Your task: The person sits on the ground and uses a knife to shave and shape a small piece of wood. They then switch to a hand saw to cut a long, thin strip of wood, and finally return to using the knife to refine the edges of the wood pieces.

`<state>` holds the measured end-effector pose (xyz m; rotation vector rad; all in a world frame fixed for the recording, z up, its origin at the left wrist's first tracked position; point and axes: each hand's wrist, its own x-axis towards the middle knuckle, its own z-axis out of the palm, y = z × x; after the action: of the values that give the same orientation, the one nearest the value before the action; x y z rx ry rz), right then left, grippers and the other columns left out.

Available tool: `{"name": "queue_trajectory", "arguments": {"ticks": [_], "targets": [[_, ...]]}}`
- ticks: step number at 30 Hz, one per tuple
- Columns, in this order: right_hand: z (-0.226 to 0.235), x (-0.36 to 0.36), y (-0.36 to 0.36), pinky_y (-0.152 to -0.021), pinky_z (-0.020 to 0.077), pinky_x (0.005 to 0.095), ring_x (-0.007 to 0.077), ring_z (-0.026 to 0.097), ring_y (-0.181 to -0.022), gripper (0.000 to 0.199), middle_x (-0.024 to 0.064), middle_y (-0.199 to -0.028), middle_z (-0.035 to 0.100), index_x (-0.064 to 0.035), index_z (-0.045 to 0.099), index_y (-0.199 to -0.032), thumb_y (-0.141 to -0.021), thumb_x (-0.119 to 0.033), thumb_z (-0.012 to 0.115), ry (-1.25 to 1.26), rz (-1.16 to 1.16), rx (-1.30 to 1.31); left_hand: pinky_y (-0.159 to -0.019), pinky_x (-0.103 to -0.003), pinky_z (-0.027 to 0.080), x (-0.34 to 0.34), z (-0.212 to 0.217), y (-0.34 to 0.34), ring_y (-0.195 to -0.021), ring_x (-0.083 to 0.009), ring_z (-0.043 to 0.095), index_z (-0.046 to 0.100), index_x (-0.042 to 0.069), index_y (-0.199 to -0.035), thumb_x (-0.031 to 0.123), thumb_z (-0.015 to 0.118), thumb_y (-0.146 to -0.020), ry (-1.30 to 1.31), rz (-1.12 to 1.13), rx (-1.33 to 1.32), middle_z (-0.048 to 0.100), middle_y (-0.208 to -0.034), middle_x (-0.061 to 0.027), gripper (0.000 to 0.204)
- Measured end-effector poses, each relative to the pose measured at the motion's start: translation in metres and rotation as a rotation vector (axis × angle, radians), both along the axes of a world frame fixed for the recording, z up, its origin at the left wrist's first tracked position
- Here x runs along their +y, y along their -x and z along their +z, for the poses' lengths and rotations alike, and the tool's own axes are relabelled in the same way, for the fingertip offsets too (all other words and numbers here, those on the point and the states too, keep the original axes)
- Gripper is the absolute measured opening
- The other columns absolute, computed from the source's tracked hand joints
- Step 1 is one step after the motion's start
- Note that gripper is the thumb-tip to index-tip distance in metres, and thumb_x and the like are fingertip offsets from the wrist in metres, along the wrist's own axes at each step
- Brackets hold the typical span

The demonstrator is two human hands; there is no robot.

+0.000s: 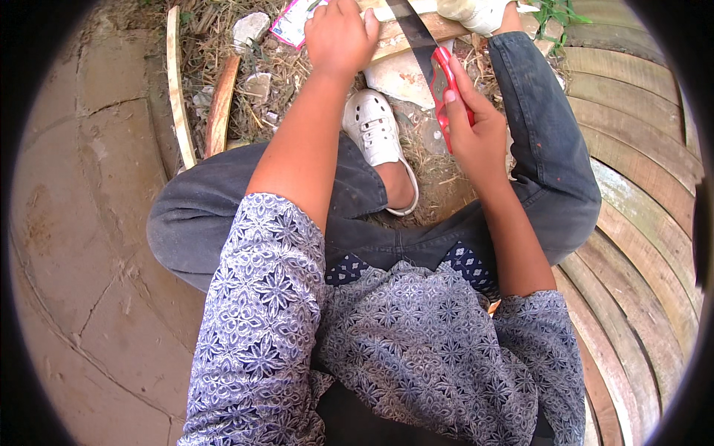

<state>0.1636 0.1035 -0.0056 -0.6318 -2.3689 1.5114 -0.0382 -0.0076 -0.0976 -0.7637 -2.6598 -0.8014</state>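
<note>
My right hand (476,123) is closed round the red handle (451,97) of a handsaw. Its dark blade (414,30) slants up and to the left, across a length of pale wood (428,30) at the top edge. My left hand (341,37) is closed over the left part of that wood, just left of the blade; its fingertips are hidden. The top of the picture cuts off the blade's far end. One white clog (476,13) rests against the wood at the right.
A second white clog (375,126) is planted between my legs. Two loose wood strips (222,104) lie at the left among straw and stones (251,30). A printed packet (294,22) is beside my left hand. Wooden slats (632,126) line the right; cracked paving (82,223) spreads left.
</note>
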Motion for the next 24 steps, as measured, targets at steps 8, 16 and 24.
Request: {"name": "queue_trajectory", "arguments": {"ticks": [8,16,24], "targets": [[0.011,-0.004,-0.025,-0.073,0.0487,0.0212,0.0040,0.055,-0.078,0.046,0.0011,-0.097,0.068,-0.0116,0.056,-0.146,-0.101,-0.003,0.055,0.094,-0.025,-0.048,-0.078,-0.053,0.048,0.000,-0.002,-0.003,-0.087,-0.0415,0.062,0.057,0.000,-0.093,0.026,0.060,-0.088,-0.035,0.008,0.044,0.063,-0.086,-0.0220,0.027],[0.013,-0.009,-0.017,-0.069,0.0484,0.0222,0.0033,0.054,-0.074,0.047,-0.0007,-0.091,0.068,-0.0127,0.057,-0.145,-0.099,-0.005,0.058,-0.004,-0.018,-0.004,-0.077,-0.053,0.049,0.004,-0.002,0.000,-0.086,-0.0415,0.062,0.058,0.000,-0.091,0.025,0.060,-0.088,-0.002,0.029,-0.014,0.063,-0.085,-0.0223,0.025],[0.013,-0.006,-0.057,-0.068,0.0451,0.0213,0.0038,0.051,-0.073,0.048,-0.0006,-0.085,0.064,-0.0136,0.055,-0.148,-0.100,-0.006,0.057,-0.027,-0.003,-0.096,-0.079,-0.053,0.050,0.000,-0.010,0.007,-0.089,-0.0424,0.061,0.057,-0.002,-0.092,0.024,0.058,-0.089,0.005,-0.022,0.045,0.063,-0.087,-0.0239,0.026]]}}
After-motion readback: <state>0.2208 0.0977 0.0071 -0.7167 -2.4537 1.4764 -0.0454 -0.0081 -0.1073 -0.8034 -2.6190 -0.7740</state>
